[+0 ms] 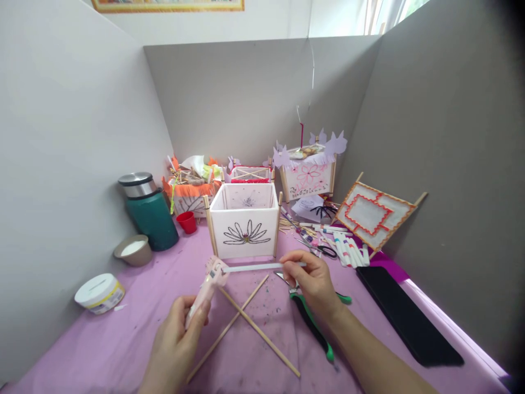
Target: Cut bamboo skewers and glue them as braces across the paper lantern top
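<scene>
Flower box seems to be built already, crossed sticks are left loose; pink tool's held in the left grip, white stick pinched in the right grip.

The person's bare left hand sits at 7 o'clock in the head view, closed in a grip, its straight left thumb pointing toward 1 o'clock and its left fingers curled round opposite. The left wrist runs out at the bottom edge. The bare right hand is at 5 o'clock, higher than the left and well apart from it, its thumb and bent index finger pinched toward 9 o'clock. The bare right forearm slants away toward 4 o'clock.
</scene>
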The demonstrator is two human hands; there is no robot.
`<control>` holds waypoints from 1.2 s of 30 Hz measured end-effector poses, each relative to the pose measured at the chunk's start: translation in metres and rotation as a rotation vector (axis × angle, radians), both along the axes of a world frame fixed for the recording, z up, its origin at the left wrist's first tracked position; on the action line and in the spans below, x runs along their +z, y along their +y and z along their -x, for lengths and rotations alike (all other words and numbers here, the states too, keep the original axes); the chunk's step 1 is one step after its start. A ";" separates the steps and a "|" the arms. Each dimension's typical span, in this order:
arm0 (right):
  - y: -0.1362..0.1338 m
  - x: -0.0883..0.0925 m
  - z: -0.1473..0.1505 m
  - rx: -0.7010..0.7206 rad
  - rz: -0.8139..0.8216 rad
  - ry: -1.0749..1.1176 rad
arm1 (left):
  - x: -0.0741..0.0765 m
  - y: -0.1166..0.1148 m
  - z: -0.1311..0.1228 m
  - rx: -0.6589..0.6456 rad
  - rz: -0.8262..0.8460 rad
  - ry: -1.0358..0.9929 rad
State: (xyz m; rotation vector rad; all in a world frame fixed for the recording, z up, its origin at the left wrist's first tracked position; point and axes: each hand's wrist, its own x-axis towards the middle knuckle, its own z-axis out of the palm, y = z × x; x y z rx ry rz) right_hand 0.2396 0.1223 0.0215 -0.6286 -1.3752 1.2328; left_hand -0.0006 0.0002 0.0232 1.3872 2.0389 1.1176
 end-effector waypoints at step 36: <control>-0.010 -0.002 0.002 0.099 -0.367 -0.195 | 0.017 0.008 -0.056 0.440 -0.248 0.313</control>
